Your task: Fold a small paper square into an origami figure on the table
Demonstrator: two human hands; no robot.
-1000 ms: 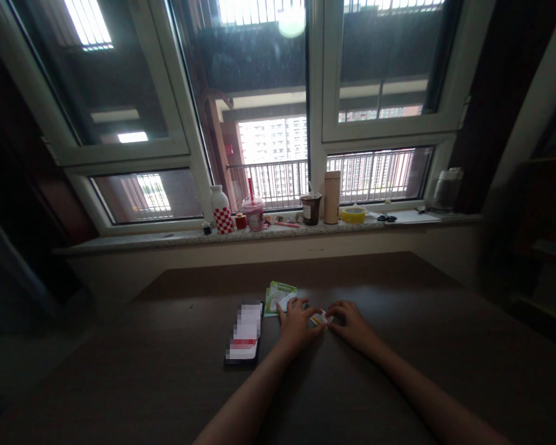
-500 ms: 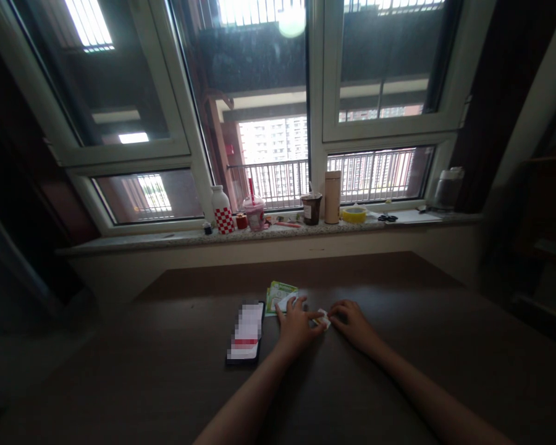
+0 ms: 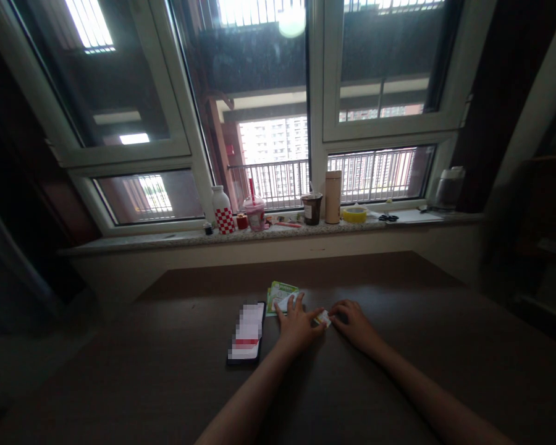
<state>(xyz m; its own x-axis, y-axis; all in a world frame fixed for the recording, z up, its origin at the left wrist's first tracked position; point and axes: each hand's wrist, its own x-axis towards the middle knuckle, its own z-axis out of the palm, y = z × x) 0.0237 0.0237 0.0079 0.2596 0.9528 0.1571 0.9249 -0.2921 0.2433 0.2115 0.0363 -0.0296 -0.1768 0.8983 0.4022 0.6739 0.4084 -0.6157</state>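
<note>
1. My left fingers (image 3: 315, 313) are spread, forefinger and thumb at the small white-and-yellow packet (image 3: 324, 318); I cannot tell whether they grip it.
2. My right fingers (image 3: 340, 307) are drawn narrow at its right end, their hold unclear.
3. Green cards (image 3: 278, 292) lie beyond my left fingers, nearer the tabletop's (image 3: 380, 278) far edge.
4. The phone (image 3: 246, 330) lies left of them.

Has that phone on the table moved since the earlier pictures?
No, the phone lies in the same place, judged against the far left corner of the table.
</note>
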